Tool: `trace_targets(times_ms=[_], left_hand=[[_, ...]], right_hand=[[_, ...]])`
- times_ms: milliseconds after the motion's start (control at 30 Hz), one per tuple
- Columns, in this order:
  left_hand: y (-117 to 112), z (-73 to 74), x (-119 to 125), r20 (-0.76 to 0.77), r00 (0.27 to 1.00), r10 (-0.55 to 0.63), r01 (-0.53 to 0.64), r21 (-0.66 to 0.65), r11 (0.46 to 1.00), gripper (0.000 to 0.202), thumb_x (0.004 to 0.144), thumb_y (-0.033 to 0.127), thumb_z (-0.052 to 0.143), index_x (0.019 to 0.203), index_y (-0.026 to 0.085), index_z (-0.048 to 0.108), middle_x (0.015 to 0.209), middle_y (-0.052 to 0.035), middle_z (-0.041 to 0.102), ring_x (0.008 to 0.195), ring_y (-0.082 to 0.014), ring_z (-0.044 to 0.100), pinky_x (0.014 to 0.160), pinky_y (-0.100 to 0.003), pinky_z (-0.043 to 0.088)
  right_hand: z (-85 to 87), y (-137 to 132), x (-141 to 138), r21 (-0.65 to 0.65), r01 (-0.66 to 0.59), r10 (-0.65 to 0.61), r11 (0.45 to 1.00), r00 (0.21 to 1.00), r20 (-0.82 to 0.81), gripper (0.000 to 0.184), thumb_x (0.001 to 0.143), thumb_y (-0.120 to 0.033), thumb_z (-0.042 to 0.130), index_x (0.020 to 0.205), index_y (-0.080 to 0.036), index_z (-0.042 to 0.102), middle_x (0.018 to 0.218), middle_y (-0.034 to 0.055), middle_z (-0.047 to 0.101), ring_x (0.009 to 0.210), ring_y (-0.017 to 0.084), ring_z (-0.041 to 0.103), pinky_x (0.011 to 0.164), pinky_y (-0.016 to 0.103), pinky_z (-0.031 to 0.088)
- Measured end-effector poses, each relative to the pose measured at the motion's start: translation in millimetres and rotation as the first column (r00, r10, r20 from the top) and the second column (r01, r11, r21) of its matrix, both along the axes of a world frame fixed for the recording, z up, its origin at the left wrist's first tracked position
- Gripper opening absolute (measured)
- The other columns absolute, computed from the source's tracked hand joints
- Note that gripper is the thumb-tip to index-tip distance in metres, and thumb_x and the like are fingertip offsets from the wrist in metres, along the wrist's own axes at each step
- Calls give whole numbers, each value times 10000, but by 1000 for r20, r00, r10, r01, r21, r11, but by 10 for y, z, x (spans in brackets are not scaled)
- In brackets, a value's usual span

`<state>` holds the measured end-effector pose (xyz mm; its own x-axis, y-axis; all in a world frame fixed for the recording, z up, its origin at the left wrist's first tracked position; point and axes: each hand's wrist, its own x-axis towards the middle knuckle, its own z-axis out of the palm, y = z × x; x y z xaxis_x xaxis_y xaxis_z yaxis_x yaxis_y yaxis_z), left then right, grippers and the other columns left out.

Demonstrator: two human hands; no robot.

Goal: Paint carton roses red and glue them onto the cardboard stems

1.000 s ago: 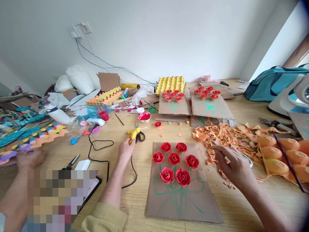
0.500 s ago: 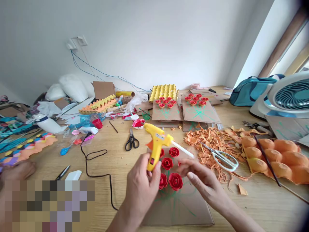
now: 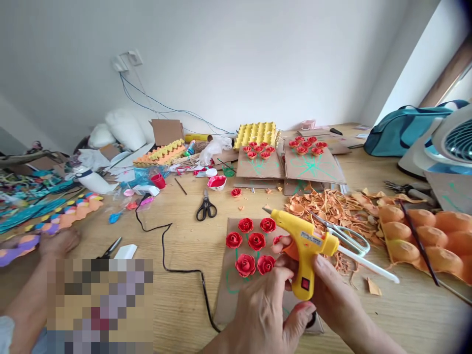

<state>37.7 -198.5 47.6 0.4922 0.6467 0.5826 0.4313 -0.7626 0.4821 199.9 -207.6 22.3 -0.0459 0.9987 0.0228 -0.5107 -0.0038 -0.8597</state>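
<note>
A yellow hot glue gun [image 3: 305, 248] with a white glue stick out of its back is between my two hands, nozzle to the upper left. My right hand [image 3: 334, 295] grips its handle from the right. My left hand [image 3: 267, 305] is closed at the handle's lower left side, its thumb by the base. Beneath lies a cardboard sheet [image 3: 225, 309] with green drawn lines and several red paper roses [image 3: 256, 241]; my hands cover part of it. A single red rose [image 3: 236, 192] sits apart beyond the sheet.
Black scissors [image 3: 206, 207], a bowl of red paint [image 3: 217, 183] and the black cord [image 3: 165, 250] lie left. Orange scraps [image 3: 320, 204], white-handled scissors [image 3: 350, 238] and an orange egg carton [image 3: 420, 231] are right. A co-worker's hand [image 3: 61, 242] touches a painted carton strip [image 3: 70, 216].
The glue gun has moved right and nearer. My right hand has come onto its handle beside my left hand. More roses on the sheet are uncovered, and the view has shifted slightly.
</note>
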Motion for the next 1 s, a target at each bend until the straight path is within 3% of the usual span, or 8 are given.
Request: trace_targets(times_ms=[67, 133, 233, 333, 433, 600, 800, 1000], left_hand=[[98, 79, -134, 13, 1000, 16, -17, 80, 997, 83, 1006, 254, 502, 1031, 213, 569, 774, -11, 730, 639, -155, 692, 637, -257, 522], [285, 133, -289, 35, 997, 64, -68, 147, 987, 105, 977, 151, 511, 962, 209, 597, 740, -1, 709, 607, -127, 650, 626, -233, 490], [700, 118, -513, 122, 966, 230, -238, 58, 970, 133, 977, 159, 512, 910, 204, 617, 695, 12, 686, 637, -120, 660, 661, -218, 494], [1115, -56, -695, 230, 893, 387, -354, -174, 919, 149, 979, 267, 521, 894, 193, 619, 756, -9, 704, 680, -133, 681, 632, -210, 508], [1364, -322, -834, 248, 862, 442, -390, -233, 891, 175, 964, 313, 537, 904, 188, 644, 820, -26, 719, 768, -154, 698, 722, -240, 539], [1426, -562, -960, 95, 932, 350, -329, -184, 926, 147, 937, 256, 554, 993, 193, 675, 940, -53, 742, 857, -177, 692, 790, -292, 545], [1364, -461, -965, -140, 981, 136, -163, -208, 964, 301, 901, 246, 645, 1200, 232, 673, 1192, -83, 711, 1174, -252, 628, 1040, -418, 508], [1309, -414, -996, -285, 958, 22, -111, -301, 947, 494, 856, 232, 716, 1340, 231, 611, 1341, -104, 636, 1274, -282, 577, 1110, -464, 479]], right_hand=[[83, 43, 44, -4, -21, 20, 1000, 994, -104, 436, 922, -588, 600, 1214, -275, 682, 1100, 106, 712, 838, 241, 653, 738, 357, 560], [136, 78, 74, 3, -62, 62, 998, 982, -179, 427, 916, -578, 608, 1203, -269, 678, 955, 80, 691, 693, 197, 591, 649, 329, 523], [180, 109, 88, 26, -121, 124, 992, 961, -247, 364, 958, -534, 563, 1174, -266, 684, 849, 42, 639, 552, 121, 449, 510, 266, 407], [197, 124, 96, 61, -113, 125, 992, 958, -260, 356, 956, -523, 565, 1146, -252, 696, 994, 66, 650, 525, 81, 374, 441, 235, 327], [183, 142, 124, 67, -83, 96, 994, 970, -225, 354, 942, -524, 593, 1149, -256, 698, 1047, 70, 652, 515, 70, 357, 420, 229, 321], [105, 179, 172, 42, -60, 66, 997, 983, -173, 364, 950, -528, 585, 1106, -227, 716, 1013, 70, 652, 484, 55, 327, 392, 224, 292], [51, 212, 208, 33, -101, 103, 994, 993, -61, 438, 944, -600, 565, 1108, -213, 691, 723, 16, 591, 443, 67, 326, 408, 239, 282], [53, 204, 222, 17, -126, 126, 992, 992, -8, 475, 956, -623, 516, 1141, -206, 649, 626, -11, 531, 435, 84, 341, 432, 259, 245]])
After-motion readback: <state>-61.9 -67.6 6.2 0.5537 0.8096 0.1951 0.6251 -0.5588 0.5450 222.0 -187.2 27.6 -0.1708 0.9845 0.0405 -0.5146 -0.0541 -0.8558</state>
